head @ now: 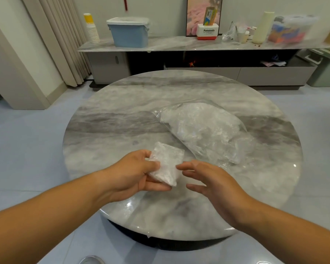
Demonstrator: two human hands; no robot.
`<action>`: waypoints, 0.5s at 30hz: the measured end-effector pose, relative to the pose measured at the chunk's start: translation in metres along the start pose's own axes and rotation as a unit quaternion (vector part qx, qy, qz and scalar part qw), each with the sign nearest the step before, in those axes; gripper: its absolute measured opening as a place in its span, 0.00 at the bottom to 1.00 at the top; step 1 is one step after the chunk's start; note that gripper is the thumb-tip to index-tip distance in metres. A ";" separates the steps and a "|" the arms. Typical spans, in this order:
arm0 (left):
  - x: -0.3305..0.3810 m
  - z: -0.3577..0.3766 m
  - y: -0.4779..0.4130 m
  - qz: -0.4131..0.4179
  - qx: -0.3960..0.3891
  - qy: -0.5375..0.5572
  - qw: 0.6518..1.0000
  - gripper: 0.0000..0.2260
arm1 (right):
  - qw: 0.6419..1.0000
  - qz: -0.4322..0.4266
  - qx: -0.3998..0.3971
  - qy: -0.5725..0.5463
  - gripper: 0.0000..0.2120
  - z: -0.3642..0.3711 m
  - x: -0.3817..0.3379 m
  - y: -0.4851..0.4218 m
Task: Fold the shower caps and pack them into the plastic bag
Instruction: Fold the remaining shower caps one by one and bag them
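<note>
Left hand (139,172) pinches the folded shower cap (167,164), centre frame. Right hand (208,180) spread, holding nothing. Light, slippery film (grip its edges).

Round marble table (122,103), long sideboard (179,44)

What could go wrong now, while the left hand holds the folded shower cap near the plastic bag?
1. The left hand pinches the folded shower cap along one side only, and the right hand is open beside it. The thin film may spring open and lose its fold.
2. The plastic bag lies limp and already bulging on the smooth marble table. It may slide when the cap is pushed in.
</note>
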State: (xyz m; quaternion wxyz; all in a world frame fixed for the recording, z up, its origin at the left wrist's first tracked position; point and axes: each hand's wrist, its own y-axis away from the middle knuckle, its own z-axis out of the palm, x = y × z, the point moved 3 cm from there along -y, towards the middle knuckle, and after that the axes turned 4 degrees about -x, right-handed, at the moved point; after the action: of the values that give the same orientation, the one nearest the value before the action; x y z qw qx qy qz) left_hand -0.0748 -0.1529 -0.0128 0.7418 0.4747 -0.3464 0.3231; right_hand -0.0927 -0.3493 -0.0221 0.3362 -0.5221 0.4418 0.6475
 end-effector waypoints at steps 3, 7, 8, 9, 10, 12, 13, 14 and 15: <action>-0.006 0.010 0.011 -0.019 -0.039 -0.015 0.999 0.16 | 0.996 -0.032 0.021 -0.074 0.21 0.000 -0.010 -0.003; -0.013 0.015 0.016 -0.053 -0.054 -0.006 0.997 0.19 | 0.995 -0.082 0.037 -0.040 0.19 0.002 -0.021 -0.002; -0.014 0.015 0.016 -0.061 -0.049 -0.002 0.997 0.19 | 0.995 -0.090 0.034 -0.018 0.20 0.003 -0.021 -0.002; -0.014 0.014 0.015 -0.069 -0.046 0.002 0.997 0.19 | 0.995 -0.100 0.027 0.005 0.20 0.004 -0.021 -0.001; -0.014 0.014 0.014 -0.079 -0.045 0.008 0.996 0.19 | 0.994 -0.108 0.018 0.024 0.19 0.006 -0.020 0.000; -0.014 0.012 0.013 -0.101 -0.054 0.034 0.993 0.19 | 0.989 -0.129 -0.003 0.069 0.17 0.009 -0.019 0.004; -0.013 0.011 0.012 -0.113 -0.061 0.057 0.990 0.18 | 0.986 -0.140 -0.012 0.093 0.18 0.009 -0.017 0.005; -0.012 0.011 0.012 -0.124 -0.067 0.086 0.986 0.18 | 0.982 -0.147 -0.020 0.117 0.18 0.009 -0.016 0.007; -0.012 0.010 0.012 -0.133 -0.072 0.115 0.982 0.19 | 0.977 -0.152 -0.025 0.145 0.18 0.009 -0.013 0.008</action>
State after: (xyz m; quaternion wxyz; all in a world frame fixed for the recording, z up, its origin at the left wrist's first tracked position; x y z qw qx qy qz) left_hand -0.0925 -0.1599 -0.0137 0.8456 0.4211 -0.2148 0.2481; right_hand -0.1004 -0.3439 -0.0066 0.3500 -0.6800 0.3849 0.5167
